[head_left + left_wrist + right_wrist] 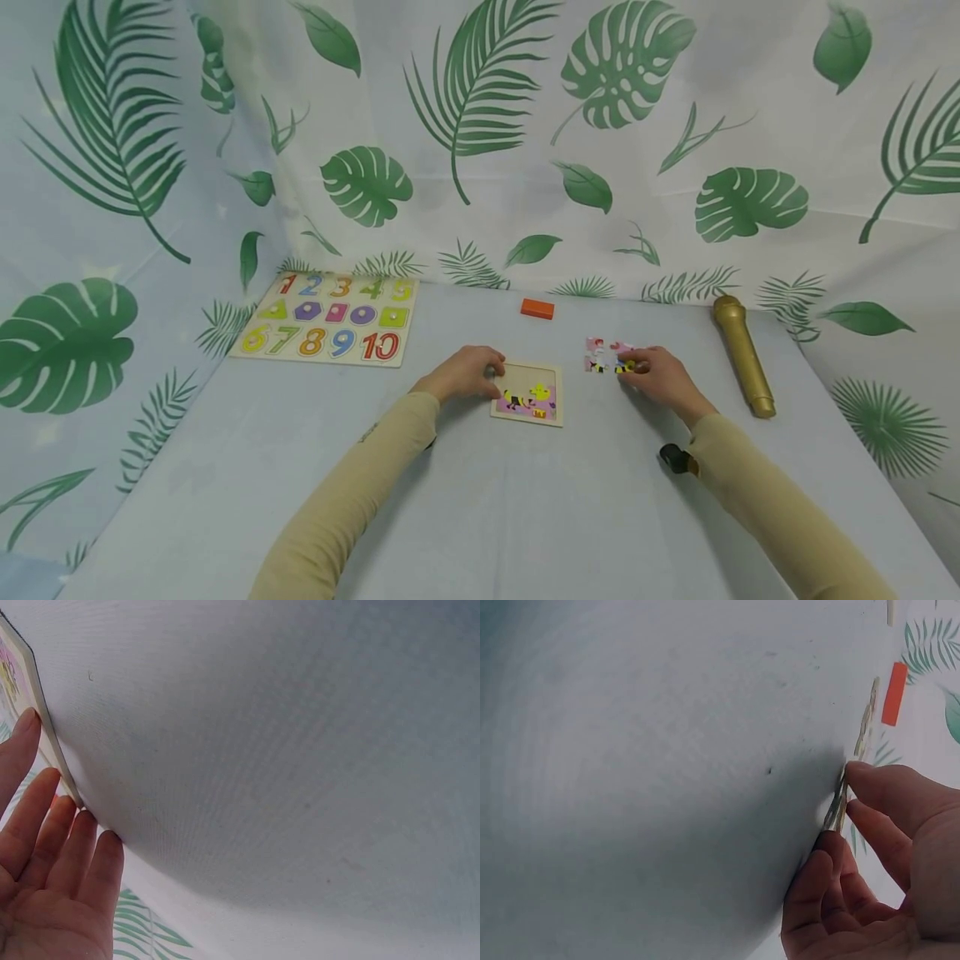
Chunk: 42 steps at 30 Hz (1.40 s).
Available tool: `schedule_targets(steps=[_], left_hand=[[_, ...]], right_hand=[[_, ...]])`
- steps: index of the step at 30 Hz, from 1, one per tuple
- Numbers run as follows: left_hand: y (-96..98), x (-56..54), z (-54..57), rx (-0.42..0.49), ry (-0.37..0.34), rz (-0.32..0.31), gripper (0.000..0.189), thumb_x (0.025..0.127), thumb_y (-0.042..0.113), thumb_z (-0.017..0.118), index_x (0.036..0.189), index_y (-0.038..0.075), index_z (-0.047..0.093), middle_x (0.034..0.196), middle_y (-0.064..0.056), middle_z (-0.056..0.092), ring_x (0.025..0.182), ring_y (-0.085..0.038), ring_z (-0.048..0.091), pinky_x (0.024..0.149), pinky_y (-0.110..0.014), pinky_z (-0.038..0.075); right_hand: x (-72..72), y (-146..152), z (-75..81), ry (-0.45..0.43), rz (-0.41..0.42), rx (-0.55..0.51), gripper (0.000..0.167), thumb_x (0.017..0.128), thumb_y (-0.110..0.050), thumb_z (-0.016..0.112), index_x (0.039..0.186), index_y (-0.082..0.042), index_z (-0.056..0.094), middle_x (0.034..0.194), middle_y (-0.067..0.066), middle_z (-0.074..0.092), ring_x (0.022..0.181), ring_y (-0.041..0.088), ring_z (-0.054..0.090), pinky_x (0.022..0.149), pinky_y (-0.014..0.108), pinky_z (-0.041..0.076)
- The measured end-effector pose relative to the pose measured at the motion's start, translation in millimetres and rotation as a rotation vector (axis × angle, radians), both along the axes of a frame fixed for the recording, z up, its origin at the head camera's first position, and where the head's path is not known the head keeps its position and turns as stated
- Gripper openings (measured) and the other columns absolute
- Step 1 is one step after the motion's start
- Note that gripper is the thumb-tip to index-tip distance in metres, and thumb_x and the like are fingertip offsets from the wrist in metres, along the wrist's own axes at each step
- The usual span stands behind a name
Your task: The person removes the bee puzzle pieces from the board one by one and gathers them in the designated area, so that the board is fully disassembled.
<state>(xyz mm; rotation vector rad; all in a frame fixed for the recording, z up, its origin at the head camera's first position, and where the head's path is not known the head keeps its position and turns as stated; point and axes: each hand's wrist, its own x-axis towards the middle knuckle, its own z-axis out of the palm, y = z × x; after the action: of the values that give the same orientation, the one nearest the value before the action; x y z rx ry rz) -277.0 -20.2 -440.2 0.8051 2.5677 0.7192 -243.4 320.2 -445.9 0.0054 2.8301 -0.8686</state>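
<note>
A small square wooden puzzle tray [528,377] lies flat at the middle of the table, with pink, yellow and black picture pieces [543,398] in its lower part. My left hand [465,372] rests against the tray's left side; the left wrist view shows the thumb tip on its edge and the fingers [71,855] fairly straight. To the right of the tray lies a cluster of loose jigsaw pieces [597,358]. My right hand [660,379] pinches a puzzle piece [624,365] at the right end of that cluster, and its fingers cover part of it.
An orange block [537,309] lies behind the tray. At the back left is a wooden number-and-shape board [240,350]. A gold microphone-shaped object [744,358] lies to the right. Leaf-print cloth [517,208] hangs behind the table and at its sides.
</note>
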Motion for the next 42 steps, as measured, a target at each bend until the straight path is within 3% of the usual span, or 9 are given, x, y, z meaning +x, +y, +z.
schedule_targets(steps=[31, 38, 42], left_hand=[[0.2, 1.4, 3.0, -0.006, 0.009, -0.014, 0.036, 0.085, 0.016, 0.078, 0.117, 0.004, 0.067, 0.140, -0.007, 0.054, 0.135, -0.024, 0.043, 0.114, -0.035, 0.032], [-0.3, -0.4, 0.2, -0.006, 0.011, -0.021, 0.035, 0.084, 0.016, 0.078, 0.116, 0.005, 0.067, 0.140, -0.007, 0.054, 0.135, -0.024, 0.043, 0.114, -0.035, 0.033], [-0.4, -0.5, 0.3, -0.006, 0.018, -0.020, 0.035, 0.084, 0.016, 0.078, 0.116, 0.005, 0.067, 0.141, -0.006, 0.054, 0.136, -0.024, 0.043, 0.114, -0.035, 0.032]], right_hand=[[-4.5, -3, -0.6, 0.069, -0.011, 0.030, 0.039, 0.093, -0.020, 0.066, 0.124, 0.004, 0.061, 0.119, 0.026, 0.051, 0.105, 0.040, 0.054, 0.081, 0.045, 0.052], [-1.1, -28, 3.0, 0.130, 0.031, -0.009, 0.036, 0.094, -0.018, 0.065, 0.123, 0.003, 0.063, 0.123, 0.026, 0.055, 0.104, 0.039, 0.058, 0.084, 0.047, 0.052], [4.7, -56, 5.3, 0.086, 0.089, -0.050, 0.034, 0.094, -0.021, 0.065, 0.122, -0.002, 0.064, 0.121, 0.019, 0.059, 0.103, 0.033, 0.057, 0.082, 0.042, 0.052]])
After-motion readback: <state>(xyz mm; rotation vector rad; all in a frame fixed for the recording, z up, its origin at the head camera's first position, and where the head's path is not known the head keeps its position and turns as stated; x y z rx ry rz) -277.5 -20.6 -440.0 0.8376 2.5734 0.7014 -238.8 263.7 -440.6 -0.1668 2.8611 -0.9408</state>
